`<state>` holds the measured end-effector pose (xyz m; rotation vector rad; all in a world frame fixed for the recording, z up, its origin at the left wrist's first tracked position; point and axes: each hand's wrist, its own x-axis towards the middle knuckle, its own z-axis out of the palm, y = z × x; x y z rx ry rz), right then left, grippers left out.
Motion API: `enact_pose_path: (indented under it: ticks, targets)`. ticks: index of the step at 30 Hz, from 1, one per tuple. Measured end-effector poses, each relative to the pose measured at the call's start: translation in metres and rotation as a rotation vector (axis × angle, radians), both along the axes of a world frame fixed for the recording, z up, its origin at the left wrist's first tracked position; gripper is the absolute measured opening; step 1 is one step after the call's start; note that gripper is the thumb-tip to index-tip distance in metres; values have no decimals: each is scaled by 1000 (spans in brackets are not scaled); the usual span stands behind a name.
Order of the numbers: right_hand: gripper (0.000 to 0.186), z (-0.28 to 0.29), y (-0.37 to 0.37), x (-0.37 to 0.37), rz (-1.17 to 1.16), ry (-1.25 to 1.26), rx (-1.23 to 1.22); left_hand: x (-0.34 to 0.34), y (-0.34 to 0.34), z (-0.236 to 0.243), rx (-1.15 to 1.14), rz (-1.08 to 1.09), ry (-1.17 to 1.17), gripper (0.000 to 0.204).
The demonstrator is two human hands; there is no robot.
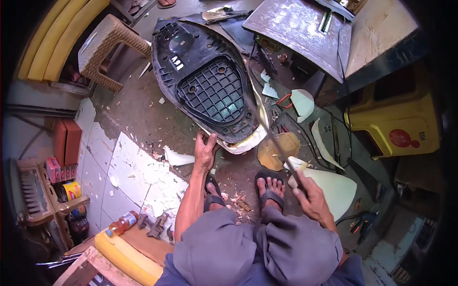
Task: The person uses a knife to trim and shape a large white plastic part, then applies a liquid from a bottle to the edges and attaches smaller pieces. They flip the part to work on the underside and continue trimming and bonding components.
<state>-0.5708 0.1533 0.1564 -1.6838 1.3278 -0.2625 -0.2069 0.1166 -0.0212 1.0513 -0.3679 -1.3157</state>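
Note:
A motorcycle seat [164,76] lies upside down on the floor ahead of me, its black ribbed plastic base facing up. Pale foam [255,140] shows along its right and near edges. My left hand [206,150] grips the seat's near end, thumb on top, the other fingers mostly hidden. In my right hand [311,198] is a long, thin, dark blade-like tool [277,145]. It slants up and left to the foam at the seat's right edge; its far end blends into the seat, so contact there is unclear.
Foam scraps [334,188], wires and small tools lie right of the seat. A yellow plastic stool [360,126] and a metal-topped table [296,28] stand beyond. At left are a woven-pattern stool [102,43] and a rack [36,190]; a bottle [123,223] lies lower left.

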Motion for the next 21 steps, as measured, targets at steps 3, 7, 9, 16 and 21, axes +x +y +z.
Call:
enact_pose_path:
  ticks: [3,7,9,16,21]
  targets:
    - [61,-44,21,2,117,-51,-102,5,3,-26,-60,15,6,44]
    - [59,-72,47,9,182,-81,-96,-4,11,-37,2,29,79,44]
    - [57,-92,56,5,182,-138,-131,-15,9,-29,16,64,26,39]
    - [54,-69,58,23,131,-27,-39,1,16,-45,-43,51,27,25]
    - [50,-67,62,21,34,-13,-102,-13,18,-25,13,73,54,25]
